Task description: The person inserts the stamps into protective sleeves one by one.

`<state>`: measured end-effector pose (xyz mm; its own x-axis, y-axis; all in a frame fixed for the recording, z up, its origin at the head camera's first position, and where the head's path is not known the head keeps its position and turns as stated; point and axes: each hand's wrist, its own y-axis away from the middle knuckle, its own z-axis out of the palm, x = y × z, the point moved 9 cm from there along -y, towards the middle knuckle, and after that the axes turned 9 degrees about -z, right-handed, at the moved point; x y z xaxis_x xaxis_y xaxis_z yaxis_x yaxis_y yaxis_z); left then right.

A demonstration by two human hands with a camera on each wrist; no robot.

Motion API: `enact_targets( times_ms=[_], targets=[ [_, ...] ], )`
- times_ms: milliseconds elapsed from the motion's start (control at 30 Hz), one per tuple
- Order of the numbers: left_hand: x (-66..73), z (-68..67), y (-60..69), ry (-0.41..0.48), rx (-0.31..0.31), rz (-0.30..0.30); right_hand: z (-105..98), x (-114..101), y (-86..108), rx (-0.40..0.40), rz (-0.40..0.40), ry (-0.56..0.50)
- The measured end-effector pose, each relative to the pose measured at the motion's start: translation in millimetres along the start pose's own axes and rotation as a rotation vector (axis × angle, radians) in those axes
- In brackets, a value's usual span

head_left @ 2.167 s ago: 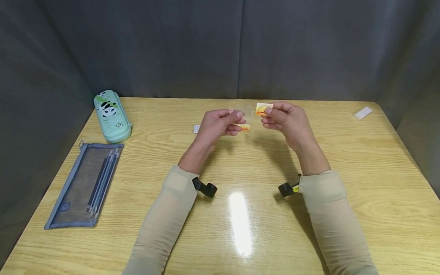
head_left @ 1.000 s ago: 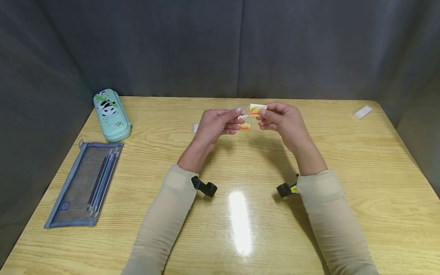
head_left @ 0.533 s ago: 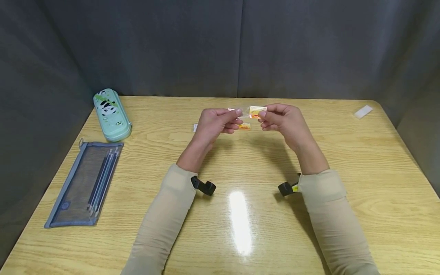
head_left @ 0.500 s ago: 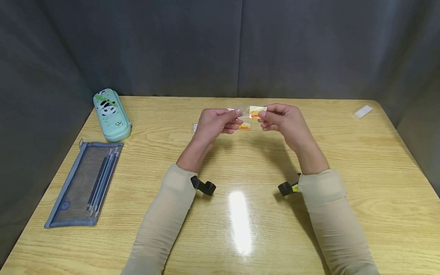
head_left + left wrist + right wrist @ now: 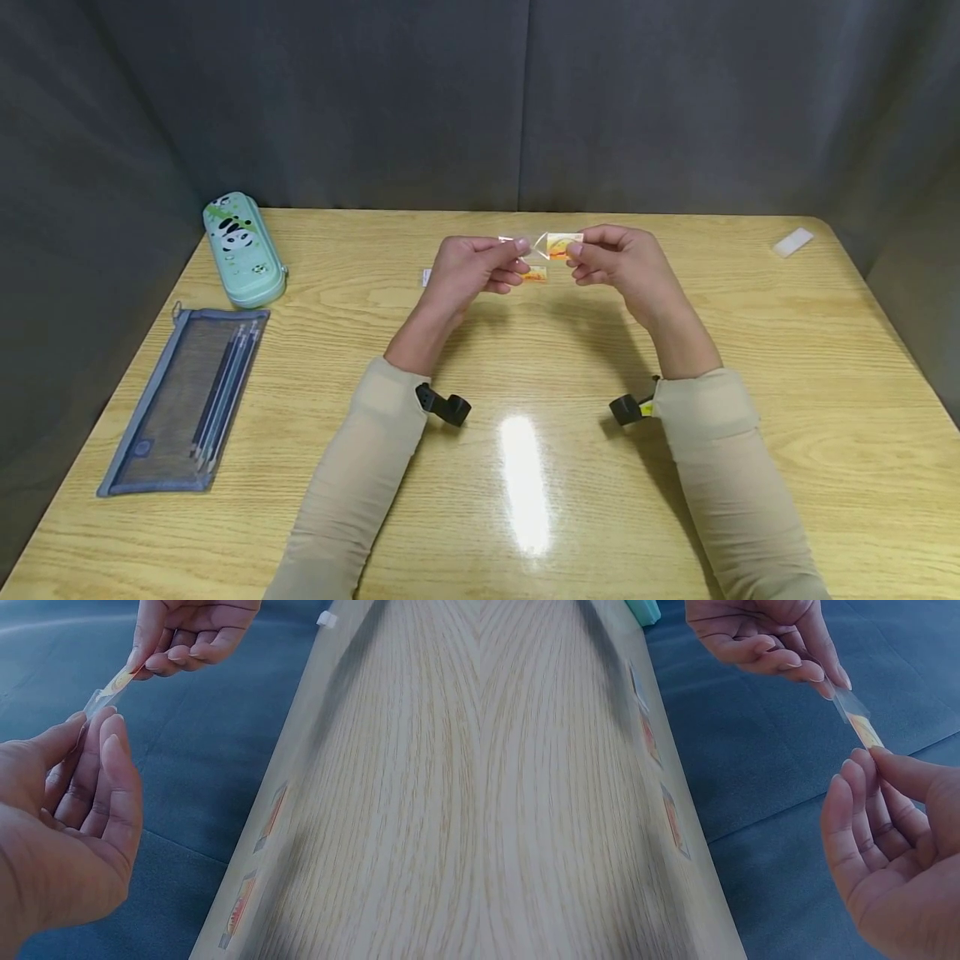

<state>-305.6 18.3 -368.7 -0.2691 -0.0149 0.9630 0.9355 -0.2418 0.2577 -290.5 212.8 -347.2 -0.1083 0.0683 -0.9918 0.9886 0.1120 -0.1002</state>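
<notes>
Above the table's far edge, my left hand point(image 5: 472, 271) pinches a small clear plastic sleeve point(image 5: 536, 242) between thumb and fingers. My right hand point(image 5: 628, 260) pinches a small yellow-and-orange card point(image 5: 557, 243) by its right end. In the left wrist view the card point(image 5: 120, 679) meets the sleeve point(image 5: 94, 702) at its near end. The right wrist view also has the card's tip point(image 5: 857, 720) at the sleeve's mouth point(image 5: 849, 702); how far inside it lies, I cannot tell. Partly behind my left hand, another yellow-and-orange piece point(image 5: 536, 274) lies on the table.
Flat colourful pieces, one point(image 5: 675, 821) nearest the right hand, lie along the table's far edge. At the left are a mint panda pencil case point(image 5: 243, 250) and a blue mesh pouch point(image 5: 176, 400) with several pencils. A white block point(image 5: 792, 242) lies far right. Dark curtains point(image 5: 480, 100) surround the table.
My right hand has brought the card leftward from apart to the sleeve's mouth. Over the last half second, both hands stay nearly in place, with the card shifting very slightly right.
</notes>
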Motion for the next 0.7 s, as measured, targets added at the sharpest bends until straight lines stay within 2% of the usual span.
enact_targets(
  times_ms=[267,400,533,700],
  targets=[
    [-0.6,3.9,-0.3,-0.063,-0.002,-0.006,1,-1,-0.4,-0.013,-0.009,0.030],
    [-0.8,6.9,0.1,-0.064,-0.008,0.008,5,0,-0.3,-0.017,-0.006,0.018],
    [-2.7,9.4,0.6,-0.066,-0.012,0.021,10,3,0.3,-0.030,0.011,0.055],
    [-1.8,8.9,0.3,-0.019,-0.003,0.039,6,2,0.8,-0.002,0.007,0.100]
  ],
)
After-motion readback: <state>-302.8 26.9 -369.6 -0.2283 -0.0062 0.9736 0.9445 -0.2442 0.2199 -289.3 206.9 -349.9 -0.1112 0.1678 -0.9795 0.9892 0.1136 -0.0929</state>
